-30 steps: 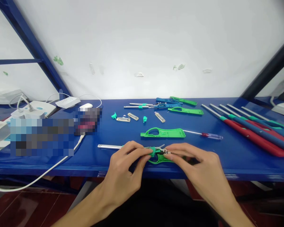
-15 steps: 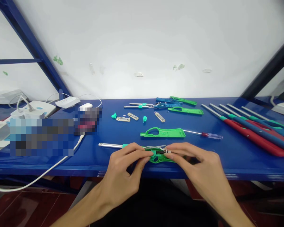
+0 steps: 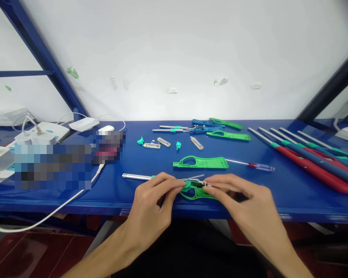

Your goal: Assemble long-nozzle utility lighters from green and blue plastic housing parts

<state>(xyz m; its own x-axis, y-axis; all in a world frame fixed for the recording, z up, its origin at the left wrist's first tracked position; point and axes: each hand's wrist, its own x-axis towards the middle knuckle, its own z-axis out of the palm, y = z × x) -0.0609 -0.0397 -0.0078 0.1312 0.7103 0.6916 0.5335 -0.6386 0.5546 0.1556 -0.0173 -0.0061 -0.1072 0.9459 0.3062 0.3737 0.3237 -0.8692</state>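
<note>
An opened green lighter half-shell lies near the table's front edge, its metal tube pointing left. My left hand pinches a teal trigger piece between thumb and forefinger above the shell. From the other side, the fingertips of my right hand close on the black igniter and its pale wires, at the shell's upper edge. My fingers cover the shell's right end and part of the tube's base. Behind them rests the other green half-shell, with a screwdriver touching its right side.
Clear fuel tanks and small teal triggers lie mid-table. Blue and green shell parts sit toward the wall. Several assembled lighters line the right side. At left are a white cable and power strips.
The teal trigger piece has shifted slightly left and up with my left fingertips, showing more of its surface. My right hand keeps nearly the same grip. The whole view has shifted a little.
</note>
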